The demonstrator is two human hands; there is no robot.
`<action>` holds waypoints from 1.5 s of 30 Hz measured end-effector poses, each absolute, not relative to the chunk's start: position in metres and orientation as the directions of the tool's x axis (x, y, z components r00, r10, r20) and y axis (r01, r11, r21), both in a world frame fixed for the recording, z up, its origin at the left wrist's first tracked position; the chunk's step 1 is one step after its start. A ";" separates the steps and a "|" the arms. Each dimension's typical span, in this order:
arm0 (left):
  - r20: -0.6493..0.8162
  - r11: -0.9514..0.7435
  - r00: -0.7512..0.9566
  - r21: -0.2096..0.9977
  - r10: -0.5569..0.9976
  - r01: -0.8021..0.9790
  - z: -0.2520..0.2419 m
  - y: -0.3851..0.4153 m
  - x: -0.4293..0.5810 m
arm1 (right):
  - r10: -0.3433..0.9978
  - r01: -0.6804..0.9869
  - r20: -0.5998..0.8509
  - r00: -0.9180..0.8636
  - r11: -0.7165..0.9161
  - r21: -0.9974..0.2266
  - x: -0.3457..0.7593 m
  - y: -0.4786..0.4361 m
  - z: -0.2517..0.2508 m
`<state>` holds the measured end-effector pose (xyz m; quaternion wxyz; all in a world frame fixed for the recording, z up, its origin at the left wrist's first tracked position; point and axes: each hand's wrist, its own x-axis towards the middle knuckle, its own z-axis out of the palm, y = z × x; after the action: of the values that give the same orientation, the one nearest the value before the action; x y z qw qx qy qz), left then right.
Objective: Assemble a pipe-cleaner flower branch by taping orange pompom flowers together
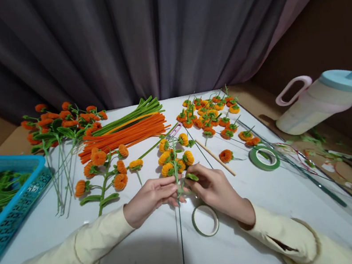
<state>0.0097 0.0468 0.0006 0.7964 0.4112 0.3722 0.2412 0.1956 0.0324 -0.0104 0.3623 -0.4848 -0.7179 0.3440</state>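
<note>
At the centre of the head view, my left hand (154, 196) is closed around the stem of a yellow flower branch (180, 235), whose several yellow blooms stand above my fingers. The stem's dark lower end points down toward me. Pinched in my right hand (214, 188) is a small green leaf (192, 177), held close beside the stem. A nearly used-up roll of tape (195, 222) lies just below my right hand. Left of my hands rests an orange flower branch (104, 184) with green leaves.
A blue basket (41, 165) of green leaves is at the left. Orange flowers (67, 114), green stems (139, 111) and orange stems (122, 136) lie at the back. Small flower heads (206, 122), a wooden stick (216, 157), green tape (258, 164) and a tumbler (316, 104) are rightward.
</note>
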 end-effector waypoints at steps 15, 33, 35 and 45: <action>-0.362 0.639 0.753 0.762 0.549 -0.099 -0.003 0.053 0.001 | 0.958 0.325 0.133 -0.255 0.215 -0.921 0.194 0.037 -0.003; -0.377 0.587 0.688 0.805 0.620 -0.087 -0.009 0.055 0.001 | 0.844 0.680 0.316 -0.434 0.537 -0.499 0.237 0.050 0.032; -0.367 0.587 0.696 0.804 0.617 -0.097 -0.009 0.055 0.001 | 0.806 0.639 0.352 -0.476 0.592 -0.492 0.235 0.046 0.040; -0.404 0.634 0.675 0.764 0.618 -0.122 -0.009 0.055 0.002 | 0.890 0.797 0.148 -0.432 0.453 -0.399 0.211 -0.019 0.026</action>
<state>0.0020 0.0553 -0.0086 0.8384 0.3668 0.3376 0.2206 0.2110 -0.0189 0.0255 0.1704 -0.5050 -0.8352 0.1355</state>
